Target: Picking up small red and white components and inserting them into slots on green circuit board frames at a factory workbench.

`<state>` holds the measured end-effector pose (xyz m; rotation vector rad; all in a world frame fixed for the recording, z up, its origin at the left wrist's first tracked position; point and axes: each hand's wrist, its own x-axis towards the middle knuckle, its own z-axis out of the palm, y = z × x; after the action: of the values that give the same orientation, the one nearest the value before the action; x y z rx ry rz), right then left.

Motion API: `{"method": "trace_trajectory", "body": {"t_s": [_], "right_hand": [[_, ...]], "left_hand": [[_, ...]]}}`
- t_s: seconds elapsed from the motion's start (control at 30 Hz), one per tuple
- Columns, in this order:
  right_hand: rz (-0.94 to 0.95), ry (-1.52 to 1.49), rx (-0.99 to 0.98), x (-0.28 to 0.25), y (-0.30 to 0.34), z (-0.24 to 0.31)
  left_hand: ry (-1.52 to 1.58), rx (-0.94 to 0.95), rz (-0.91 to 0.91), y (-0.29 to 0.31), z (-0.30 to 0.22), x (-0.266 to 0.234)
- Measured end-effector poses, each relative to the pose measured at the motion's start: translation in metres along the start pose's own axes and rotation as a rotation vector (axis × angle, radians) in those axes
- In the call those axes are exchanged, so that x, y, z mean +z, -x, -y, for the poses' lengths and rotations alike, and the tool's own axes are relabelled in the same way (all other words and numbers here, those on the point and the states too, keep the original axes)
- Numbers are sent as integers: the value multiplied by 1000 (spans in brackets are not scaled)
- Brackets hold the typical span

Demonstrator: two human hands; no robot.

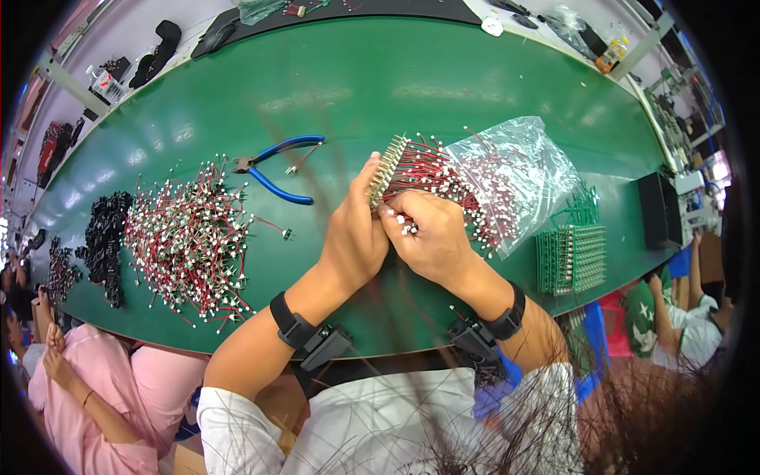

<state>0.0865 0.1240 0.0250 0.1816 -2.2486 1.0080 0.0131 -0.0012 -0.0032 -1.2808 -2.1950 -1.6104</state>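
Two-handed grip on a pin strip point(388, 172), centre of the table point(356, 83).
The left hand point(353, 236) is clamped on the strip, which stands tilted, its red wires point(421, 165) trailing off to the right. The right hand point(431, 236) is just beside it at the near end, thumb and fingers curled together on a few white connectors point(404, 222); their exact contact with the strip cannot be told. Right of the hands: a clear plastic bag point(546, 170) lying over part of the wired bundle, then a stack of green boards point(571, 260) and, farther right, a black box point(659, 212). Left: blue-handled pliers point(281, 190), handles spread, jaws pointing left; nearer, a heap of red-wired connectors point(190, 241); beyond that, a heap of black parts point(108, 245).
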Motion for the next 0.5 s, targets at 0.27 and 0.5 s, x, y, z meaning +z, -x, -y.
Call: {"method": "trace_trajectory", "body": {"t_s": [0.27, 0.5], "right_hand": [[10, -15, 20, 1, -1, -1], [58, -43, 161, -6, -6, 9]], "left_hand": [[-15, 22, 2, -1, 1, 0], [228, -264, -59, -8, -2, -9]]}}
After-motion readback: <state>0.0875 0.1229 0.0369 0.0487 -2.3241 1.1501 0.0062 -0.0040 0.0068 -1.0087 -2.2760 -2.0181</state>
